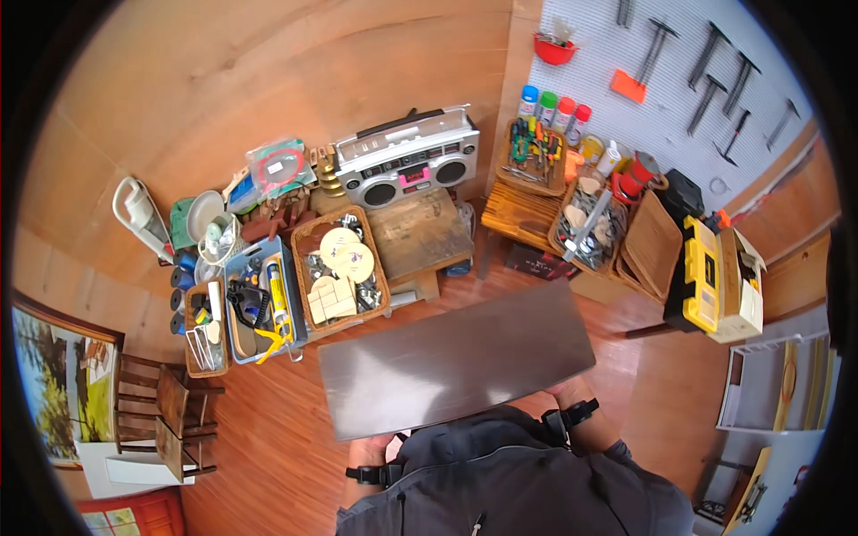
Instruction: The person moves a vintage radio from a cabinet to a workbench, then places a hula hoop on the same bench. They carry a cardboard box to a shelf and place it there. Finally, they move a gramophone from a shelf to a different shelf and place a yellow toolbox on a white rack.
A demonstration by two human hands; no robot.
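Plywood walls and a red wood floor frame a workshop corner. Both hands grip a dark rectangular board [456,357], held level near the body: the left hand [368,453] under its near-left edge, the right hand [572,393] at its near-right edge. Judging by this, the carry is midway. Fingers are mostly hidden beneath the board; the baskets' [340,268] small contents blur.

Plywood walls [268,80], grey pegboard [679,107], reddish wooden floor [268,438].
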